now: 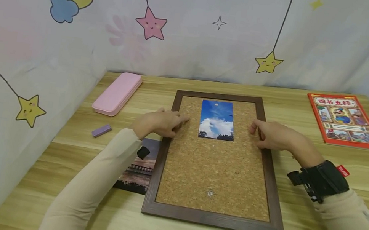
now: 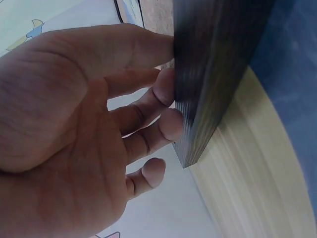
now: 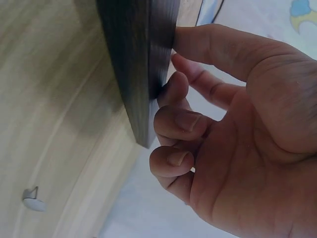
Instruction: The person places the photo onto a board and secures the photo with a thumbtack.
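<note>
A brown-framed corkboard (image 1: 217, 172) lies on the table. My left hand (image 1: 161, 123) holds its left side rail, with fingers over the rail and the thumb at it. On the opposite rail my right hand (image 1: 273, 135) grips with curled fingers; in the right wrist view the fingertips bend at the dark frame (image 3: 141, 64). A sky photo (image 1: 217, 124) is on the upper cork, with a clear pushpin (image 1: 216, 104) at its top. Another clear pushpin (image 1: 210, 193) is low on the cork. A sunset photo (image 1: 139, 171) lies partly hidden under the board's left edge.
To the left are a pink pencil case (image 1: 117, 93) and a small purple block (image 1: 101, 131). A red-bordered book (image 1: 347, 120) lies at the back right. On the tabletop beside the right rail is a small pushpin (image 3: 33, 201). A patterned curtain (image 1: 193, 47) stands behind.
</note>
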Demonstrator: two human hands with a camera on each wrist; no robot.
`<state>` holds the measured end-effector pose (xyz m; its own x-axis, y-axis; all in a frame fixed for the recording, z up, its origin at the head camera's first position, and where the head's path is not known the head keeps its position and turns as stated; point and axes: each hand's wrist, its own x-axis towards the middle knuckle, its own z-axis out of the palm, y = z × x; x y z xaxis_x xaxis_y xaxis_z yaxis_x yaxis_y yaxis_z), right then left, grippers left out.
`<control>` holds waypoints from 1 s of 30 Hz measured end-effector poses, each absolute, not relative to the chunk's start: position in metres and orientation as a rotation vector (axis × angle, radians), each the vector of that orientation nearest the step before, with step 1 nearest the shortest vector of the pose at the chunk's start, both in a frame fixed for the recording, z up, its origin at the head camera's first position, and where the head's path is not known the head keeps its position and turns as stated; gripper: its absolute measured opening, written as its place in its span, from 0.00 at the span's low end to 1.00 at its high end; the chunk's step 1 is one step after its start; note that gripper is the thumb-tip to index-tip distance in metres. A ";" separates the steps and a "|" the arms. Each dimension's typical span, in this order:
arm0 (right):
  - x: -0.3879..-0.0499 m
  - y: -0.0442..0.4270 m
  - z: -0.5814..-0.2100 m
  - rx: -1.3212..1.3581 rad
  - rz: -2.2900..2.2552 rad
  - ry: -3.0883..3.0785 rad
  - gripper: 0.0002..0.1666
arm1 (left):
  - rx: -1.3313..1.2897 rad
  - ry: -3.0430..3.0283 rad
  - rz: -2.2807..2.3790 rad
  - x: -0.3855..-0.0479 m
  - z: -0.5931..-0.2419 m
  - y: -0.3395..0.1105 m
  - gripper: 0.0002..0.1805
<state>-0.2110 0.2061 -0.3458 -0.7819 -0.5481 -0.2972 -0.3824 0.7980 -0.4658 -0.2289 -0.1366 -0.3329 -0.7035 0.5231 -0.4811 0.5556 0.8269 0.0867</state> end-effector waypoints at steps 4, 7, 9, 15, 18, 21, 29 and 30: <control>-0.210 0.208 -0.350 -0.705 -0.561 2.566 0.16 | 0.809 2.491 -0.076 -0.228 -0.334 -0.139 0.39; -0.209 0.209 -0.351 -0.714 -0.566 2.577 0.16 | 0.838 2.473 -0.013 -0.229 -0.336 -0.144 0.39; -0.208 0.210 -0.351 -0.730 -0.559 2.586 0.16 | 0.871 2.459 0.052 -0.228 -0.338 -0.148 0.40; -0.203 0.214 -0.351 -0.818 -0.546 2.571 0.17 | 0.935 2.397 0.201 -0.225 -0.339 -0.156 0.43; -0.198 0.215 -0.350 -0.822 -0.537 2.562 0.18 | 0.944 2.386 0.208 -0.222 -0.339 -0.158 0.45; -0.193 0.215 -0.349 -0.814 -0.521 2.564 0.21 | 0.955 2.386 0.208 -0.218 -0.339 -0.160 0.48; -0.181 0.216 -0.354 -0.898 -0.536 2.599 0.22 | 0.973 2.443 0.320 -0.213 -0.347 -0.162 0.46; -0.181 0.216 -0.355 -0.906 -0.557 2.605 0.21 | 0.971 2.457 0.349 -0.213 -0.349 -0.162 0.45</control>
